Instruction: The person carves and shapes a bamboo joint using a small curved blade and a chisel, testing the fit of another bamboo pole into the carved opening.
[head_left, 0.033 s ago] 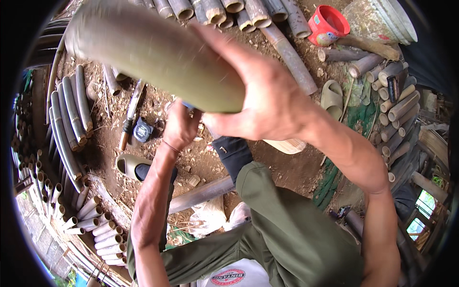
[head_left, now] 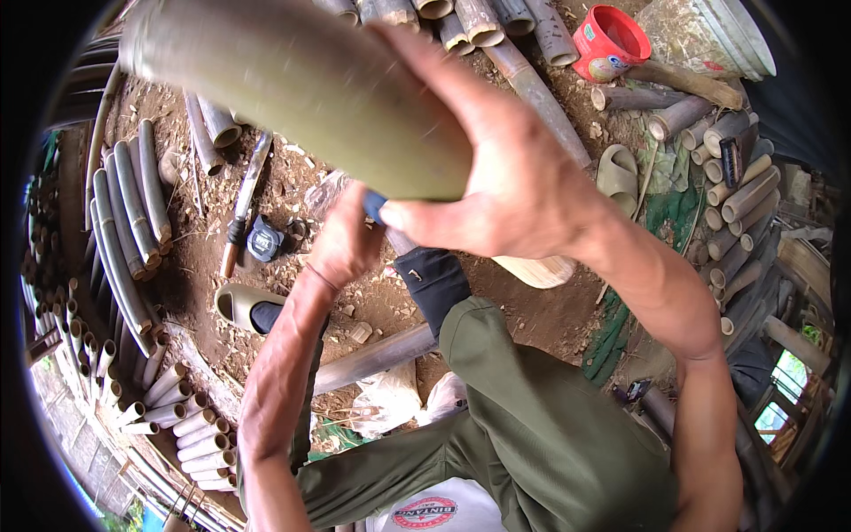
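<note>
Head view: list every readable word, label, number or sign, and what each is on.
Wording not copied here.
White shirt: red badge, lettering readable.
Red tub: coloured label, lettering too small.
Tape measure: pale marking, blurred.
Dark cylinder: any print too small.
Bamboo tube: no lettering visible.

Soft daylight lights the ground [head_left: 532, 324] fairly evenly; the opening [head_left: 789, 374] at far right glares pale. Motion blur smears the bamboo [head_left: 301, 97] — most at its upper-left end — and softens the right hand [head_left: 532, 182]. Edges curve into black.
</note>
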### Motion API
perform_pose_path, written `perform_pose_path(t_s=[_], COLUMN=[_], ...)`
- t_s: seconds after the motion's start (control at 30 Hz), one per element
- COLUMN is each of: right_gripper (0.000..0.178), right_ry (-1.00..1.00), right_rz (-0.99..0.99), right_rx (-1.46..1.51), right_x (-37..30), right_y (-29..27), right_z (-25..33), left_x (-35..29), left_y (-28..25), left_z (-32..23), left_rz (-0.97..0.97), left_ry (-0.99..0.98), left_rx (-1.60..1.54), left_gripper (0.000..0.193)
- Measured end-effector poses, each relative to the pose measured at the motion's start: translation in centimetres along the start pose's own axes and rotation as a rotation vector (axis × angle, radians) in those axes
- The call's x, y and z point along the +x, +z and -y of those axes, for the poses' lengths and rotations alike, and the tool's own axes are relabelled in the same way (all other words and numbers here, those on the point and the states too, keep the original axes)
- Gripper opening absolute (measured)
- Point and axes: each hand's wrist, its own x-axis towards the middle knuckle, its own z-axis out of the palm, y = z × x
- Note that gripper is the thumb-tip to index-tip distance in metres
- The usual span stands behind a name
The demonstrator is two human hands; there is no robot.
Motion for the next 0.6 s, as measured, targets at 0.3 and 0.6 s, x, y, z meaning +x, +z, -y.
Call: perform_pose_path(t_s=[0.3,0.6], right_gripper=[0.103,0.108], right_ry=[0.003,0.091], right_rz=[0.045,0.063], right_rx=[0.003,-0.071], right_x=[0.0,-1.6], right_y=[-5.5,-5.7], right_z=[-0.2,0.7], left_x=[7.5,6.4], left_y=[-4.1,-2.5], left_z=[-5.6,-2.8], left_rz=[-0.257,-0.193], left_ry=[0.102,0.028], left_rx=[0.039,0.039], left_gripper=[0.041,0.041])
